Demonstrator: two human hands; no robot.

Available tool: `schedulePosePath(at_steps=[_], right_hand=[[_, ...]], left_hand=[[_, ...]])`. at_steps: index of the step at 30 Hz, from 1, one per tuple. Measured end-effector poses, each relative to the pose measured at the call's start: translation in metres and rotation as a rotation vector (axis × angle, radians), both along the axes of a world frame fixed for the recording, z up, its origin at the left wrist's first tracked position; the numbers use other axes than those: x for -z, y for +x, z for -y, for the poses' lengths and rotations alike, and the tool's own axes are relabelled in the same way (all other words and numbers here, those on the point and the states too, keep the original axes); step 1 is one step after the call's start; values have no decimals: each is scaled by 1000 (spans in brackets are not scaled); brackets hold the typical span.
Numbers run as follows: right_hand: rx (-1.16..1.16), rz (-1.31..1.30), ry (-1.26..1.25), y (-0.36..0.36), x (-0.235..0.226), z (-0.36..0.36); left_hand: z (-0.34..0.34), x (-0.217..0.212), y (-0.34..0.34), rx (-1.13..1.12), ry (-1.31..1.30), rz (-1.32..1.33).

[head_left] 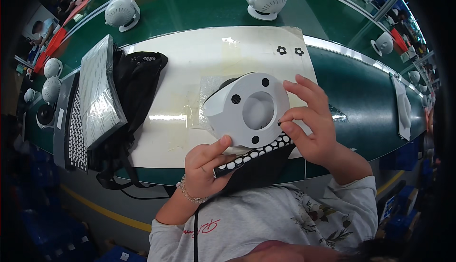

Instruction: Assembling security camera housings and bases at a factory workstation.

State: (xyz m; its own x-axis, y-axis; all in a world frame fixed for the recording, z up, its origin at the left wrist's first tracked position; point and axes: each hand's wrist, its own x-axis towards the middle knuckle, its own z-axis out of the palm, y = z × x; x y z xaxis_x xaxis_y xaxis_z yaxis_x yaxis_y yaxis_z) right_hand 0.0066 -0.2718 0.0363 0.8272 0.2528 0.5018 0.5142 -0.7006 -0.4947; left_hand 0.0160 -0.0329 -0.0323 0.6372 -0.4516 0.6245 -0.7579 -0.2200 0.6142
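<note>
Fingers (300, 113) of right hand (316, 136): pinched on a small black piece (280, 123) beside the white appliance housing (217, 114), base-up over the bench (361, 119) | left hand (202, 165): part-curled against housing, grip unclear to me | risk, I judge: slack pinch, dropped piece.

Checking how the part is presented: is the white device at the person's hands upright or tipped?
Tipped: the white device turns its ring-shaped base toward the camera; three dark dots show on it.
</note>
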Motion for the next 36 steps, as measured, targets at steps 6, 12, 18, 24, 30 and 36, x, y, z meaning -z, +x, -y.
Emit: schedulePosePath(at_steps=[6, 12, 18, 24, 30, 36], right_hand=[[97, 327, -483, -18, 5, 3], [78, -10, -72, -5, 1, 10], [-136, -962, 955, 29, 7, 12], [-63, -514, 1055, 133, -15, 31], [289, 466, -499, 257, 60, 24], [457, -74, -595, 288, 71, 26]], left_hand=[[6, 3, 5, -17, -81, 44], [5, 1, 4, -34, -54, 63], [-1, 0, 7, 36, -76, 108], [-12, -5, 6, 74, -29, 32], [-11, -12, 6, 94, 33, -107], [-15, -12, 11, 101, 36, -135]])
